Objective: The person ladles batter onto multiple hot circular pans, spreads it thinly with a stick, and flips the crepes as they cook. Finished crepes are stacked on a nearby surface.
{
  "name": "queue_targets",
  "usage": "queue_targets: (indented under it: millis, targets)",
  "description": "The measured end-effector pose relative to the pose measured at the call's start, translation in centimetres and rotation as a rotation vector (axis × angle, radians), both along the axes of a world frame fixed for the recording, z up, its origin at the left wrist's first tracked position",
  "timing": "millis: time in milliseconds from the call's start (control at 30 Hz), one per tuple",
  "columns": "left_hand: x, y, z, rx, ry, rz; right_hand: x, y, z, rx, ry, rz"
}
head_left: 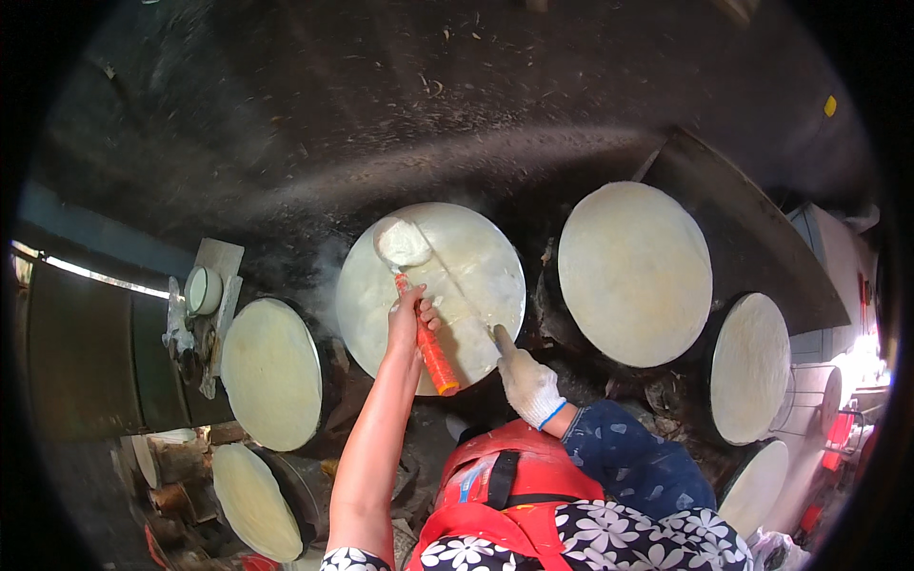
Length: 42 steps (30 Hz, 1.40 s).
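In my bare left hand (409, 322) is a ladle (438, 366) with a red-orange handle, my fingers wrapped round it. Its bowl, holding white batter (405, 245), is over the upper left of a round griddle (500, 271). A pale layer covers the griddle, and faint steam rises at its left. My right hand (528, 383), in a white knit glove, grips the handle of a long, thin, straight tool (457, 285) at the griddle's lower right edge. The tool slants up and left across the griddle towards the ladle; its exact kind is unclear.
Several more round pale-topped griddles surround me, including a large one (635, 276) to the right and another (271, 376) to the left. A white bowl (202, 291) stands at far left, above firewood (176, 500). A dark panel (752, 219) rises behind the right griddles.
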State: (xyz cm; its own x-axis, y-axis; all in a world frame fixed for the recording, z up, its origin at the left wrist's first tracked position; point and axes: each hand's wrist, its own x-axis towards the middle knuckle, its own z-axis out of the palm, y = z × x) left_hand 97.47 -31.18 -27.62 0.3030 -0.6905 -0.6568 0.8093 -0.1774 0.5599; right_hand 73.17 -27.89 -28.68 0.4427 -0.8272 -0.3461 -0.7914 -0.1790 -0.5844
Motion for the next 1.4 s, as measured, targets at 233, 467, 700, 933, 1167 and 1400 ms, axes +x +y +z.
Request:
queue_targets:
  millis: [233, 467, 700, 933, 1167, 1400]
  targets:
    - [-0.2, 2.4, -0.8, -0.077, 0.119, -0.006, 0.9, 1.6, -2.7, 0.193, -0.370, -0.005]
    - [2.9, 8.6, 5.0, -0.177, 0.270, 0.194, -0.6, -0.3, 4.5, -0.240, -0.070, 0.321]
    - [1.3, 16.0, 11.4, -0.643, 1.077, 0.119, 0.5, -2.6, 0.8, -0.339, 0.301, 0.219]
    - [-0.3, 28.1, 13.5, -0.598, 1.020, 0.210, -4.5, 6.1, -5.6, -0.205, -0.301, 0.514]
    - [-0.9, 45.3, 11.7, -0.559, 0.882, 0.338, -3.3, 6.0, -6.4, 0.180, -0.674, -0.397]
    - [0.0, 60.8, 11.1, -0.548, 0.675, 0.522, 12.8, 18.2, -6.1, -0.394, -0.604, 0.256]
